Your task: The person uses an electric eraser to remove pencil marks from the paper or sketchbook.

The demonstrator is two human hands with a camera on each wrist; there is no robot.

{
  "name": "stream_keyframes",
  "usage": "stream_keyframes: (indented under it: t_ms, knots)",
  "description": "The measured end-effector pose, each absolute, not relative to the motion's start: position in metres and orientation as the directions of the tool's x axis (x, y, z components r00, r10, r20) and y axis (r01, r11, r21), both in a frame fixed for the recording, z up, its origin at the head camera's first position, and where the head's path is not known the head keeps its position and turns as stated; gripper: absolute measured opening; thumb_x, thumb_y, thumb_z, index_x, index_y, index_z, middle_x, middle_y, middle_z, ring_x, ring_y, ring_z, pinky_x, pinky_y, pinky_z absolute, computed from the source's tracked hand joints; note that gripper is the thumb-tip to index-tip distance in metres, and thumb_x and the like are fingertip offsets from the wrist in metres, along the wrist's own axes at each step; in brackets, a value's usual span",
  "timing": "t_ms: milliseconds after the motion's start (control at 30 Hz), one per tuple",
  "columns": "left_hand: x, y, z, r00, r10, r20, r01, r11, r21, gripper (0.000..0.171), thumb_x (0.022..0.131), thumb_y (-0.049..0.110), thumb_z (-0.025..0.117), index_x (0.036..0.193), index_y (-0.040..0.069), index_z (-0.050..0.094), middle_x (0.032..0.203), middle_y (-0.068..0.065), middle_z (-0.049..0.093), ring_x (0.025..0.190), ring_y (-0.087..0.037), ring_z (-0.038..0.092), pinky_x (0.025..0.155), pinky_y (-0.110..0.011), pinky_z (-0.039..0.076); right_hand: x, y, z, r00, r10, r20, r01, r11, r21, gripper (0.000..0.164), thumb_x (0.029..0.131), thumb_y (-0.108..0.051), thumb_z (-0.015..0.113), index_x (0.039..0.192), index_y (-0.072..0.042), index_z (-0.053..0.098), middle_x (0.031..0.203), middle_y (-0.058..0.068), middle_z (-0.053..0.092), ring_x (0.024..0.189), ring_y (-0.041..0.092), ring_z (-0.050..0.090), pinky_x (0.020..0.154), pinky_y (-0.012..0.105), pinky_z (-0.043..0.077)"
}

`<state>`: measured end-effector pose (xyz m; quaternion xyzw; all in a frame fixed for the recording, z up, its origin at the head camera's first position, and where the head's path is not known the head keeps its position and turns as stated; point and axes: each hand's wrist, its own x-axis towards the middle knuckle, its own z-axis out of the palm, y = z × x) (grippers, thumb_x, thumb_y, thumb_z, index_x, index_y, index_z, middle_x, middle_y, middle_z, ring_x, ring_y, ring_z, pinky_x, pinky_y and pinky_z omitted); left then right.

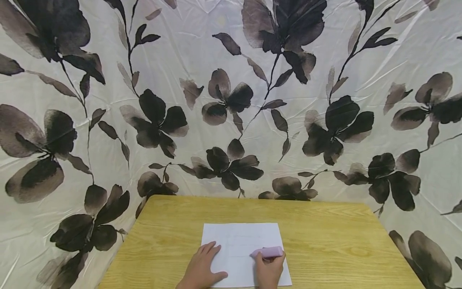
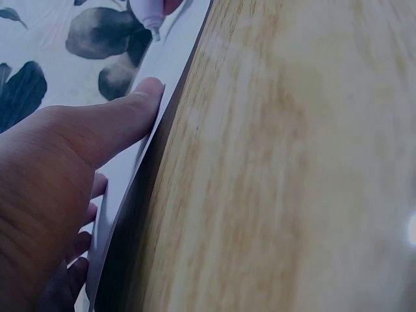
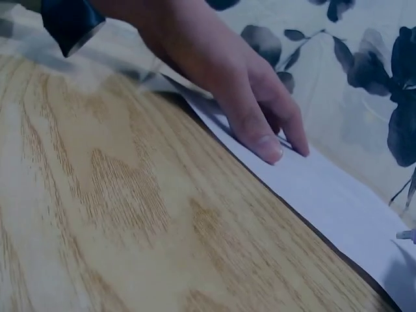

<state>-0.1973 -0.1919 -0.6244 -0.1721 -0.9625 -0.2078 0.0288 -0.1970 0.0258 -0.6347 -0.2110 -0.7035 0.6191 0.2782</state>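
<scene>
A white sheet of paper with faint lines lies on the wooden table. My left hand rests on its left part, thumb and fingers spread. In the left wrist view, that hand's thumb presses near the sheet's slightly raised edge. My right hand grips a lilac squeeze bottle near the paper's right side. The bottle lies sideways, its narrow nozzle pointing left, right over the sheet. In the left wrist view the bottle shows a pale tapered tip. The right wrist view catches only the nozzle at its edge.
The yellow wood-grain table extends around the paper on both sides and behind it. Beyond its back edge hangs a pale sheet of cloth printed with dark flowers, which also runs down both sides.
</scene>
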Motion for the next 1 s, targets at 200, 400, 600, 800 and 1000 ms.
stream_keyframes:
  t_ms: [200,400,600,800,1000]
  knots:
    - [-0.1995,-0.1915,-0.6270,-0.940,0.332,0.083,0.337,0.853,0.399,0.089,0.075,0.073,0.063,0.136,0.008,0.055,0.139,-0.013,0.049,0.127,-0.036,0.043,0.101,-0.057,0.039,-0.1956,0.0291,-0.6406,-0.706,0.697,0.124,0.022,0.196,-0.980,0.049,0.072,0.002,0.073,0.112,0.002,0.044,0.085,0.015,0.063,0.069,0.020,0.063,0.057,0.017,0.048]
    - [-0.1982,-0.1908,-0.6236,-0.935,0.325,0.144,0.356,0.852,0.383,0.087,0.075,0.070,0.066,0.136,0.008,0.055,0.139,-0.012,0.050,0.127,-0.034,0.044,0.101,-0.055,0.040,-0.1976,0.0289,-0.6392,-0.730,0.672,0.119,0.009,0.184,-0.983,0.049,0.072,0.003,0.072,0.112,0.002,0.044,0.087,0.016,0.063,0.071,0.021,0.063,0.058,0.016,0.049]
    - [-0.1999,-0.1917,-0.6254,-0.931,0.320,0.174,0.363,0.852,0.376,0.088,0.075,0.070,0.065,0.136,0.008,0.055,0.139,-0.012,0.050,0.127,-0.033,0.044,0.101,-0.055,0.040,-0.1999,0.0277,-0.6373,-0.741,0.659,0.132,-0.004,0.192,-0.981,0.049,0.071,0.004,0.071,0.112,0.002,0.044,0.090,0.015,0.064,0.076,0.023,0.063,0.062,0.017,0.049]
    - [-0.1987,-0.1911,-0.6259,-0.929,0.328,0.175,0.370,0.851,0.373,0.087,0.075,0.070,0.066,0.135,0.008,0.056,0.138,-0.013,0.050,0.126,-0.034,0.045,0.099,-0.055,0.041,-0.1989,0.0276,-0.6387,-0.758,0.641,0.121,0.007,0.194,-0.981,0.049,0.071,0.005,0.071,0.111,0.002,0.043,0.090,0.015,0.064,0.074,0.022,0.063,0.060,0.019,0.050]
    - [-0.1977,-0.1914,-0.6266,-0.930,0.320,0.182,0.367,0.850,0.378,0.087,0.075,0.069,0.066,0.135,0.008,0.056,0.138,-0.013,0.050,0.126,-0.034,0.045,0.100,-0.055,0.041,-0.1987,0.0275,-0.6400,-0.764,0.631,0.135,-0.003,0.206,-0.978,0.048,0.071,0.004,0.072,0.110,0.001,0.043,0.090,0.013,0.064,0.076,0.022,0.063,0.062,0.021,0.051]
